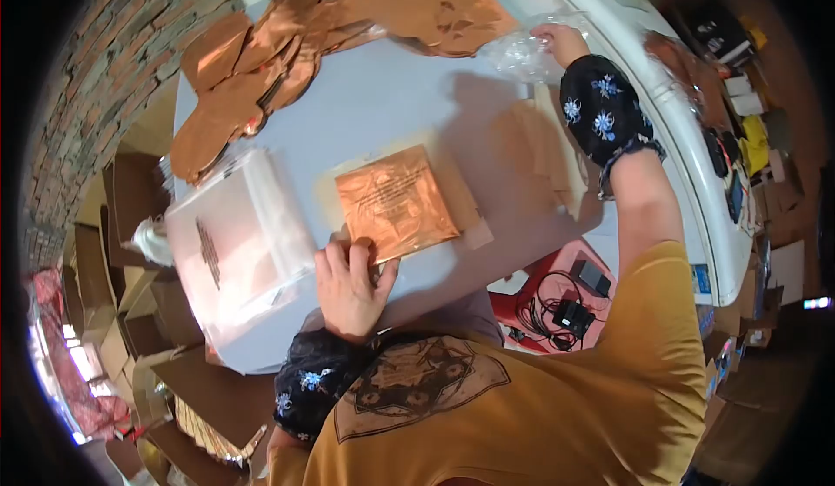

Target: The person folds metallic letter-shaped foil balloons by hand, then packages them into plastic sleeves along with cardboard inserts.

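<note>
A flat copper-coloured piece in a clear printed plastic bag (396, 199) lies near the middle of the grey table (391, 95). Beneath it, cream and tan sheets (474, 234) stick out at the edges. At the bag's near edge my left hand (350, 290) grips with curled fingers, its thumb to the right. My right arm stretches to the far right corner, where my right hand (561, 43) is closed on crumpled clear plastic (526, 56). A stack of clear plastic bags with dark print (239, 243) sits left of my left hand.
Copper-coloured sheets (348, 8) are heaped along the back and left edge. Tan pieces (531, 147) lie at the right. Below the table, a red-and-white stool (539, 282) carries black cables and adapters. Cardboard boxes (135, 277) crowd the left, and a white appliance (670, 108) borders the right.
</note>
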Motion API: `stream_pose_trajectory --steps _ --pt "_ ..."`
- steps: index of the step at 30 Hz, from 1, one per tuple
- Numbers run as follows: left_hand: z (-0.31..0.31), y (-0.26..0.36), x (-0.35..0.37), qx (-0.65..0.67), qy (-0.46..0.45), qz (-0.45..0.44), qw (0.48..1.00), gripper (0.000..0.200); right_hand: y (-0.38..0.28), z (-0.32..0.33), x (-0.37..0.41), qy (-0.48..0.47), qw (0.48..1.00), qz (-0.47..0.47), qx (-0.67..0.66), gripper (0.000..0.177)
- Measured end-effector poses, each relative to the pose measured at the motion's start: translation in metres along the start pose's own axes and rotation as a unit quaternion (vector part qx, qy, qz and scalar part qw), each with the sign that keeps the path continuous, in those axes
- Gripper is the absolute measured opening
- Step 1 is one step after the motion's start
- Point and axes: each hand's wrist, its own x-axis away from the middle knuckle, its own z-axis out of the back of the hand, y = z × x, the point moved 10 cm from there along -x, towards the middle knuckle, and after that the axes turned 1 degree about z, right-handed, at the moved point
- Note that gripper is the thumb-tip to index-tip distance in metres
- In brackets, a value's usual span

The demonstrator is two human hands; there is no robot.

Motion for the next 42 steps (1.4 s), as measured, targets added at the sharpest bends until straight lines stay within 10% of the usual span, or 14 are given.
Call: stream_pose_trajectory --steps 2,8,17,23,31,42 --pt "-0.001 -0.003 -0.001 -0.008 0.009 0.002 1.0 0.041 0.009 -0.044 -0.012 -0.012 0.993 0.079 0.09 0.028" --pt "-0.006 -0.002 0.001 -0.035 0.003 -0.002 0.999 0.054 0.036 -0.081 -0.023 -0.125 0.983 -0.066 0.119 0.022" --pt "-0.017 0.032 -0.013 -0.096 -0.041 -0.076 0.992 0.062 -0.029 -0.003 0.014 0.129 0.991 0.024 -0.007 0.023" --pt "-0.036 0.032 -0.013 -0.079 -0.046 -0.08 0.993 0.059 -0.005 0.061 0.099 0.133 0.964 -0.226 -0.035 0.02" --pt "-0.036 0.028 -0.014 -0.103 -0.024 -0.065 0.992 0.056 -0.214 0.034 0.283 0.075 0.953 -0.169 -0.239 0.008" --pt "-0.038 0.031 -0.014 -0.144 -0.023 -0.077 0.986 0.051 -0.257 0.019 0.323 0.144 0.946 -0.165 -0.237 0.014"
